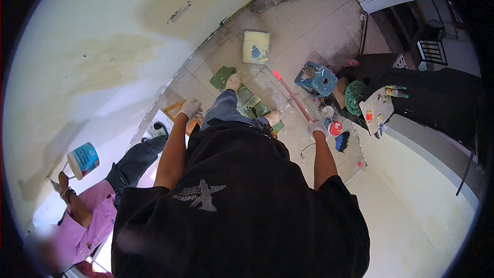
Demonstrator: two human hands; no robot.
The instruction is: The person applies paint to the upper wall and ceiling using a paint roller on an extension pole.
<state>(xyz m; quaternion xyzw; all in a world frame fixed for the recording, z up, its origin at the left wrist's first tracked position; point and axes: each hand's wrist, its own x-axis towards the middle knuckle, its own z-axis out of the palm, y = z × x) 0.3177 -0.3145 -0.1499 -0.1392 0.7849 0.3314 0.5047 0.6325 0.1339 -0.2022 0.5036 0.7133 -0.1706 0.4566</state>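
Note:
My right hand (318, 128), in a pale glove, is closed around a red pole (294, 98). The pole's bright red end points away over the tiled floor. A bent metal rod (307, 150), like a roller frame, shows on the near side of that hand; whether it joins the pole is hard to tell. My left hand (192, 109), also gloved, hangs beside my left thigh with loosely bent fingers, and nothing shows in it. Just below it stands a wooden frame or stool (174, 110). A green board (223, 78) lies under my feet, with a phone-like object (252, 102) between them.
A cream tray (262, 40) lies ahead. Right are a blue plastic stool (324, 80), a red-lidded container (335, 128), a blue brush (342, 142) and a black-covered counter (432, 88). On the left, a person in pink (92, 216) holds a paint bucket (85, 159) by the wall.

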